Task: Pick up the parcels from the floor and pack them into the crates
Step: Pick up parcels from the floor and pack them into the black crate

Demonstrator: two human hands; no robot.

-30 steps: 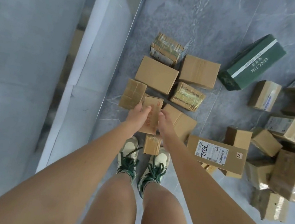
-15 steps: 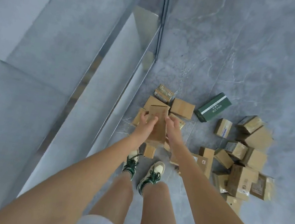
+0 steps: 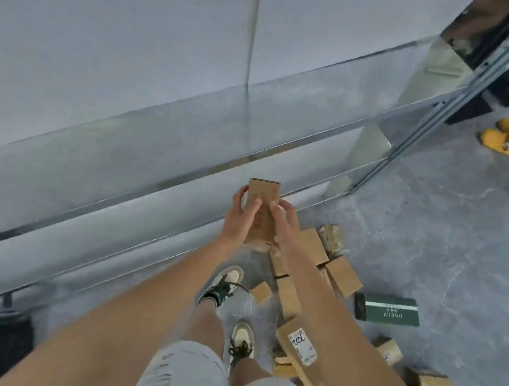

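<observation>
Cardboard parcel (image 3: 260, 215) lifted off floor, clamped between left hand (image 3: 240, 215) and right hand (image 3: 286, 226), fingers curled round its sides; not yet crated; many parcels (image 3: 341, 275) remain on grey floor (image 3: 450, 253); crates not identifiable

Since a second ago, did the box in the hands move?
Yes. The box has come up off the floor pile, held between left hand and right hand, toward the grey wall.

Grey marbled floor (image 3: 438, 225); scattered brown cardboard parcels (image 3: 344, 276), 1 green box (image 3: 389, 309), perhaps more parcels at the blurred edge.
</observation>
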